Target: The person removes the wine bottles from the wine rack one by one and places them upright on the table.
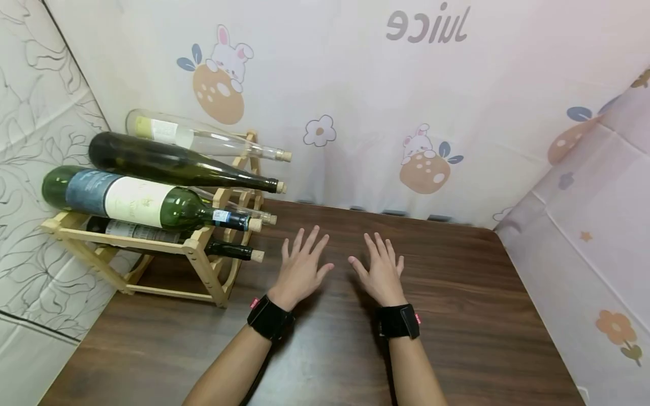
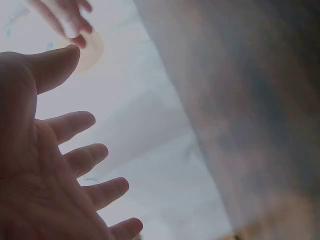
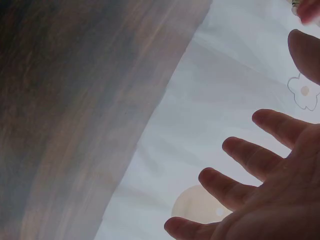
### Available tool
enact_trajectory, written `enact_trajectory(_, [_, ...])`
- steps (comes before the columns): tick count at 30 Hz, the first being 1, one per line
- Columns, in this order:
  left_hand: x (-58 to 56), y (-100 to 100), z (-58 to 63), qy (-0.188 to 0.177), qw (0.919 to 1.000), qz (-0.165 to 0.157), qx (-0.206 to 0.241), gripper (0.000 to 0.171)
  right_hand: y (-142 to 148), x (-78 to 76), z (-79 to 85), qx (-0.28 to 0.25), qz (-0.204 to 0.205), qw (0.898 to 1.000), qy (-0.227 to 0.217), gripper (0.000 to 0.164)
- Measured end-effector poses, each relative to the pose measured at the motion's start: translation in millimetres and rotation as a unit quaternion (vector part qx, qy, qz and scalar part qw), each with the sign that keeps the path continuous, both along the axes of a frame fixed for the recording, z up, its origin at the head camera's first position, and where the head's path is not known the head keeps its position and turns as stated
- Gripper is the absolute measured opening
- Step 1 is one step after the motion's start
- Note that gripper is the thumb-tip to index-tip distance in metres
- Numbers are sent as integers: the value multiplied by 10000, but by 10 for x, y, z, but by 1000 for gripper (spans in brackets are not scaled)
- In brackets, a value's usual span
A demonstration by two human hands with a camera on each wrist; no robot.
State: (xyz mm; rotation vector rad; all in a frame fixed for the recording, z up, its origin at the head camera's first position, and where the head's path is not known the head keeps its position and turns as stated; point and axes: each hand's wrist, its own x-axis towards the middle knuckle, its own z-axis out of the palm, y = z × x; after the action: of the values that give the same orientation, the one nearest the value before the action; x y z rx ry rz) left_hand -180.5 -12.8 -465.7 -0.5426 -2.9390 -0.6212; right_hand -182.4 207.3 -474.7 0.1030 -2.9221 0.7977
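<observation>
Plainly, both hands are unoccupied: the left hand and the right hand are held over the brown worktop, fingers extended and spread, thumbs towards each other with a gap between. Each wrist view shows a palm with nothing in it. A black wristband circles the left wrist, a matching strap the right.

Near the left hand, on its outer side, a pale wooden rack carries five corked bottles lying on their sides, necks towards that hand. On top are a green bottle with a blue and white label, a dark bottle behind it and a clear bottle farthest back. Below lie a black-necked bottle, its cork closest to the left fingers, and another clear bottle, mostly hidden.
</observation>
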Motion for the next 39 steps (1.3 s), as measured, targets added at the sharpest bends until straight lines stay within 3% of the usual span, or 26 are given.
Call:
enact_trajectory(5, [61, 19, 169, 446, 9989, -104, 113, 73, 15, 5, 23, 19, 5, 10000, 4, 80])
enact_trajectory(11, [205, 11, 451, 1071, 9931, -354, 324, 74, 12, 11, 30, -9, 28, 10000, 54, 80])
enact_trajectory(22, [462, -145, 971, 2018, 9713, -580, 1114, 76, 13, 12, 50, -76, 63, 10000, -4, 79])
enact_trajectory(26, [544, -261, 1127, 2631, 9510, -605, 1507, 75, 0, 15, 58, -52, 58, 10000, 35, 80])
enact_trajectory(32, [648, -537, 1352, 3462, 9100, -448, 2237, 72, -11, 10, 59, -95, 35, 9999, 61, 80])
enact_trajectory(35, [702, -731, 1440, 3755, 8868, -167, 2689, 65, -12, 10, 64, -145, 36, 9999, 78, 79])
enact_trajectory(39, [761, -1007, 1528, 4216, 8520, 449, 3071, 66, -9, 9, 72, -158, 38, 9998, 80, 78])
